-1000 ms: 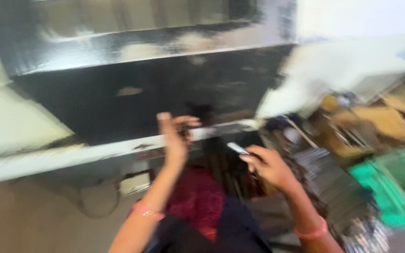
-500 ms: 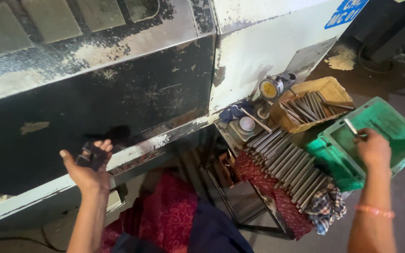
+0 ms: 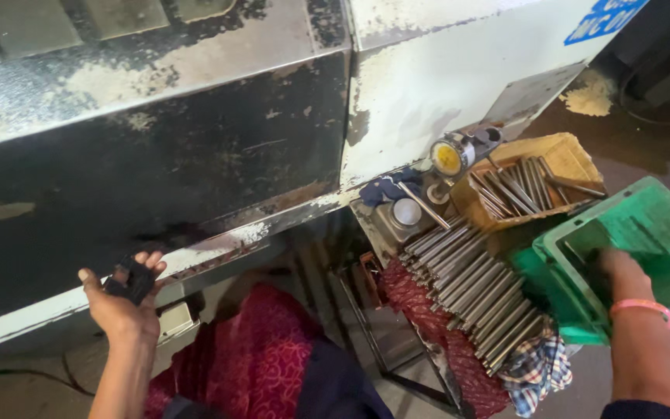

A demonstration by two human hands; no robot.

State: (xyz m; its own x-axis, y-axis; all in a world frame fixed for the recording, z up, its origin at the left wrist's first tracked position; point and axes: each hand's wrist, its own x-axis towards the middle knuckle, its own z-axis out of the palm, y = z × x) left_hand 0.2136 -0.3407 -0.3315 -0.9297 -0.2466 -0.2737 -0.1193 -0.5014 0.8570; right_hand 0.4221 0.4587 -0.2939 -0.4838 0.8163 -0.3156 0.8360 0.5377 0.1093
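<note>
My left hand (image 3: 120, 305) is wrapped around a black handle (image 3: 135, 277) on the lower edge of a big dark machine door (image 3: 157, 155). My right hand (image 3: 613, 273), with a pink band on the wrist, reaches down inside a green plastic crate (image 3: 653, 225) at the right. Its fingers are hidden behind the crate's wall, so whether they hold anything is not visible. Between the hands, several metal rods (image 3: 467, 287) lie side by side on a red cloth (image 3: 416, 306).
A cardboard box (image 3: 575, 159) with more rods sits behind the crate. A yellow-faced dial gauge (image 3: 447, 157) and a blue rag (image 3: 381, 188) lie by the white machine body (image 3: 443, 70). A checkered cloth (image 3: 537, 368) hangs below the rods.
My right hand, which held a small metal rod above the green crate, has dropped down into the crate. My left hand has stayed on the door handle.
</note>
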